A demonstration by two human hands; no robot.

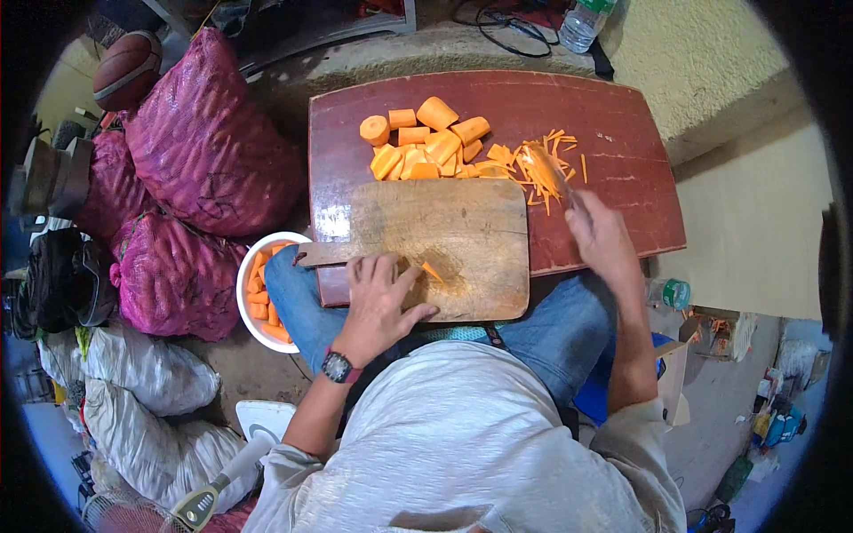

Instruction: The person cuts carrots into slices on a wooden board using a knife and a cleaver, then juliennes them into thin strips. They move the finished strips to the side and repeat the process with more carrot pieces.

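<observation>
A wooden cutting board (pixel 440 222) with a short handle lies on the near part of a dark red table. My left hand (pixel 373 298) rests over its left part, fingers apart and holding nothing. A small carrot piece (pixel 432 272) lies just right of its fingertips. My right hand (pixel 606 235) is closed around a knife (pixel 553 174), off the board's right side. The knife's blade, slightly blurred, is at a pile of thin carrot strips (pixel 533 167) on the table. Left of that pile, several peeled carrot chunks (pixel 426 142) are heaped beyond the board's far edge.
A white bucket (pixel 246 306) of carrot pieces stands left of my knee. Pink mesh sacks (pixel 213 142) and white sacks (pixel 147 435) fill the left side. The table (pixel 613 133) has a wall on its right. A plastic bottle (pixel 582 27) stands at the far right.
</observation>
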